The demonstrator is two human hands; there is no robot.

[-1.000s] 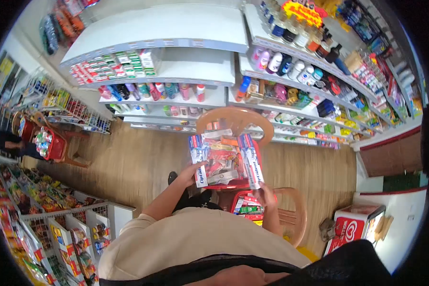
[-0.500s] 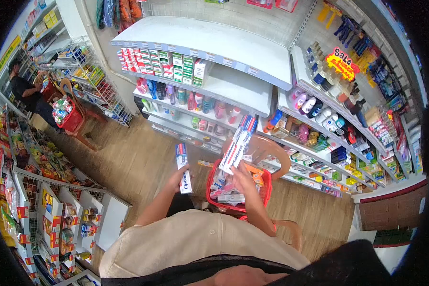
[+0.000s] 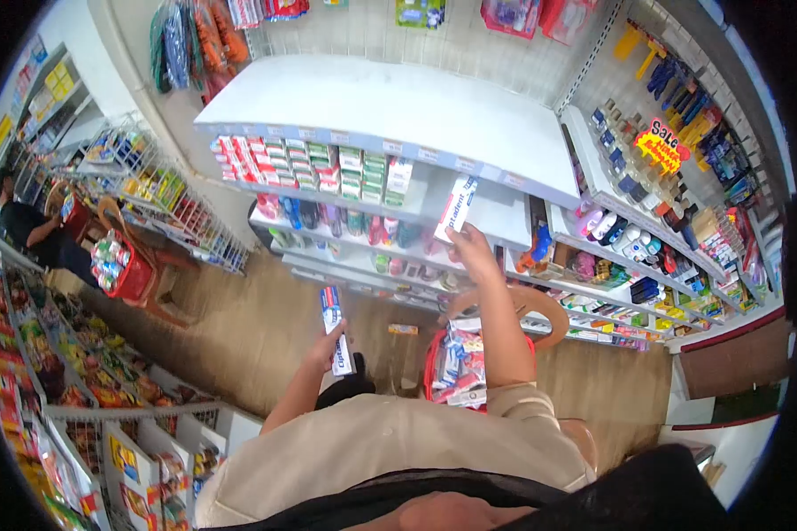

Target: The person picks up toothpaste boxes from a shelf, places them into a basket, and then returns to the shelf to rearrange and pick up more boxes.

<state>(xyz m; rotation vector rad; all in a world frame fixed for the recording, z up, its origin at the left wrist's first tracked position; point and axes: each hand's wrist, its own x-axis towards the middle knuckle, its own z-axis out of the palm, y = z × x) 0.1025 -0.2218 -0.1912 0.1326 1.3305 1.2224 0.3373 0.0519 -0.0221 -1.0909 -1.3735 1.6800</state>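
My left hand [image 3: 328, 343] is closed around a blue-and-white Ciptadent toothpaste box [image 3: 330, 306], held upright in front of my body. Stretched out ahead, my right hand [image 3: 476, 252] grips another white-and-blue Ciptadent toothpaste box [image 3: 457, 209]. That box is at the front of the white shelf unit [image 3: 354, 84], by its second tier. On the same tier, to the left, stand rows of red-and-white and green-and-white boxes [image 3: 328, 166]. Below my right forearm is a red basket [image 3: 429, 376] with several packets and boxes inside, partly hidden by the arm.
A brown plastic chair [image 3: 549, 310] is by the basket. Bottles line the right-hand shelves [image 3: 629, 190] under a sale sign [image 3: 662, 147]. Snack racks [image 3: 44, 345] run along the left. Another person [image 3: 35, 226] is at far left, near a filled red basket [image 3: 126, 265].
My right hand has moved from above the basket forward to the shelf, with toothpaste in it. My left hand still holds its box. The view has shifted slightly.
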